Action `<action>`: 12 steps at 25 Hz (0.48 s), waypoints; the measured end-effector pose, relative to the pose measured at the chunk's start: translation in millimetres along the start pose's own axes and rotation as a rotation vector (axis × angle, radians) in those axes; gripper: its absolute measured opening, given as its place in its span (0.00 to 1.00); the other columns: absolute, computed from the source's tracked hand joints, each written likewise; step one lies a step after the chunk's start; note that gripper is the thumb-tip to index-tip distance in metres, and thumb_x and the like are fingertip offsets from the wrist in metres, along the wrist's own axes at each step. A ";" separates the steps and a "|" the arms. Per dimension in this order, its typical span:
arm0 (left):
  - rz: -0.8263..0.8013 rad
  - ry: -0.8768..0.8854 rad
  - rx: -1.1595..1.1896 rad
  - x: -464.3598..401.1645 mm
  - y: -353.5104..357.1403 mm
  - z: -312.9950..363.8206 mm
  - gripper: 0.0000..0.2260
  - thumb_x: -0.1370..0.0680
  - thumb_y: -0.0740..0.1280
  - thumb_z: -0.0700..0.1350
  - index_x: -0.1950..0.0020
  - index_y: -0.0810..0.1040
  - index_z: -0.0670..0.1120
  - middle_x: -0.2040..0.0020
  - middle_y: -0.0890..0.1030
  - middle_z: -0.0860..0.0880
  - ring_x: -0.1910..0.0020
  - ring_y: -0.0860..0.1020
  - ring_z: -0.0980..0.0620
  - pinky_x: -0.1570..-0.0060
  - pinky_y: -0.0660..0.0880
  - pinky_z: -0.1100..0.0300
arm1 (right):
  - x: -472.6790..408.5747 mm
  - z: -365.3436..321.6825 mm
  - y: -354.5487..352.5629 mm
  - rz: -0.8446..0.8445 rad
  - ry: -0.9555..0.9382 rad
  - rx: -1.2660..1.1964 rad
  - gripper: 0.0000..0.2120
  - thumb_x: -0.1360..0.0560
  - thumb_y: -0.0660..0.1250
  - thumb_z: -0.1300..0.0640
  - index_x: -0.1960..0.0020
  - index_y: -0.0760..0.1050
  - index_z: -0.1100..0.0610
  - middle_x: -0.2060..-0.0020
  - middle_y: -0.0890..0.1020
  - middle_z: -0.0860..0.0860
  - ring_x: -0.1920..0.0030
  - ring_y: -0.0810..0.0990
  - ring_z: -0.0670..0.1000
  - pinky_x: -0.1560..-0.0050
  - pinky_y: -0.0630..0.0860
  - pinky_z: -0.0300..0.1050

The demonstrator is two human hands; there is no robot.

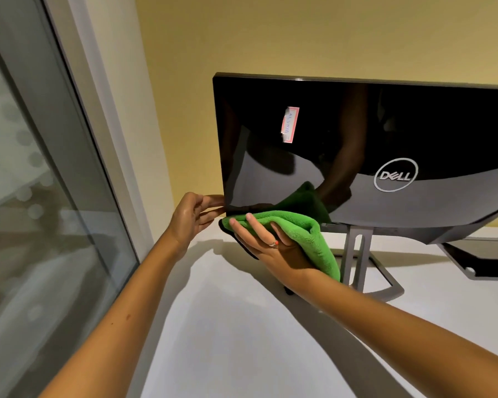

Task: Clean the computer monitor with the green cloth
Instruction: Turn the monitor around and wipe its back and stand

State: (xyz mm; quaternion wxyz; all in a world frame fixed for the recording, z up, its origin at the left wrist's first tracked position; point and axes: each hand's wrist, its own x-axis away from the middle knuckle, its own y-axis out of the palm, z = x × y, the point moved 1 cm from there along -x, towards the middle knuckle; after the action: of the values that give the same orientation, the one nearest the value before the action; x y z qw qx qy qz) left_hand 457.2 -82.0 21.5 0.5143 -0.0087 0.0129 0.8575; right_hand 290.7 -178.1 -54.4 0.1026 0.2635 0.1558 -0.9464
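The glossy black back of a Dell monitor (pixel 385 133) faces me, standing on a grey stand (pixel 357 254) on a white desk. My left hand (pixel 193 216) pinches the monitor's lower left corner with its fingertips. With straight fingers, my right hand (pixel 265 239) presses a folded green cloth (pixel 305 225) against the bottom left edge of the panel. The cloth drapes down past my right wrist and is mirrored in the shiny surface. A ring sits on one right finger.
A pink-edged label (pixel 290 124) is stuck on the monitor's back. A window with a grey frame (pixel 78 156) runs along the left. The yellow wall (pixel 299 33) is right behind the monitor. A second dark stand base (pixel 477 259) lies at the right on the white desk (pixel 242 340).
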 end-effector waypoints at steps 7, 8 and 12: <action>0.156 0.187 -0.057 17.2 23.4 0.0 0.22 0.21 0.47 0.51 0.33 0.73 0.50 0.35 0.76 0.55 0.35 0.72 0.59 0.28 0.61 0.54 | 34.8 50.5 -17.5 0.032 0.241 -0.119 0.28 0.22 0.57 0.62 0.24 0.57 0.49 0.25 0.59 0.49 0.26 0.60 0.57 0.34 0.62 0.54; 0.250 0.312 -0.088 22.8 31.2 4.9 0.23 0.21 0.49 0.50 0.28 0.67 0.50 0.30 0.71 0.54 0.31 0.67 0.60 0.27 0.59 0.58 | 38.6 55.0 -18.4 0.043 0.323 -0.147 0.28 0.23 0.58 0.63 0.25 0.59 0.47 0.25 0.61 0.49 0.26 0.61 0.57 0.34 0.62 0.53; 0.489 0.924 -0.592 41.2 65.4 55.7 0.27 0.22 0.53 0.40 0.24 0.51 0.35 0.24 0.49 0.39 0.23 0.48 0.44 0.25 0.46 0.52 | 45.4 61.9 -27.4 0.044 0.463 -0.198 0.30 0.25 0.55 0.69 0.28 0.66 0.45 0.27 0.64 0.51 0.28 0.66 0.57 0.36 0.67 0.56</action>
State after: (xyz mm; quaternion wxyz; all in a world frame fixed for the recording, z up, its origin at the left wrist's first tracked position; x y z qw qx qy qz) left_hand 380.0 -74.8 76.9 0.2190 -0.5202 -0.0025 0.8255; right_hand 216.1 -179.3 -21.6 0.1103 0.4651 0.2613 -0.8386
